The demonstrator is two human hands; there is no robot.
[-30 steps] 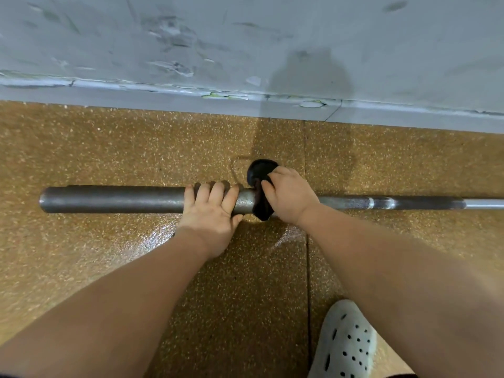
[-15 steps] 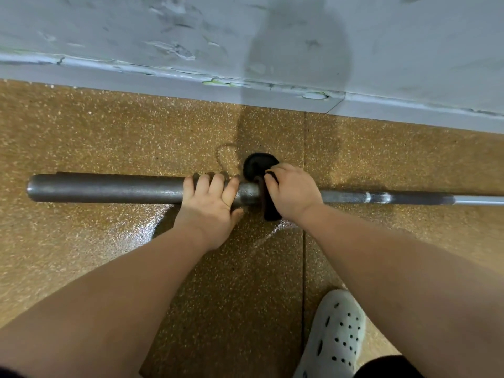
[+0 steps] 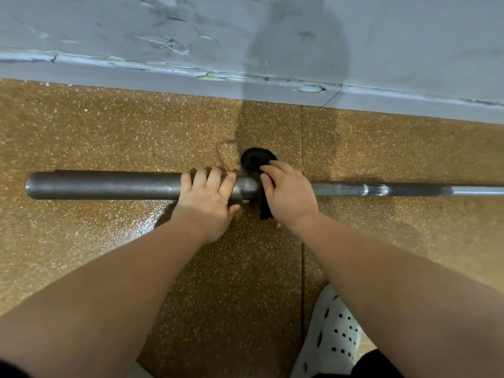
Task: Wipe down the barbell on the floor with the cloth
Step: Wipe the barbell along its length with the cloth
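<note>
The bar (image 3: 109, 185) lies flat on the floor (image 3: 109, 132), going from 9 o'clock to 3 o'clock. Its fat end stops near the left side. Its thin end is cut off by the right edge, so the rest of it cannot be seen.

The left hand (image 3: 208, 197) is closed around the fat part of the bar. Its four fingers curl over the top. The thumb is mostly hidden under the bar.

Just to the right, the right hand (image 3: 286, 192) presses a black cloth (image 3: 255, 159) on the bar where the fat part meets the thin part. Most of the cloth is hidden under this hand. One bit sticks out toward 12 o'clock and one bit hangs toward 6 o'clock. The hand is bent over the cloth, gripping it.

A grey wall (image 3: 381, 36) runs along the top. It has a dark shadow on it.

At 5 o'clock, a white shoe (image 3: 330, 339) with holes is partly hidden by the right arm and cut off at the bottom.
</note>
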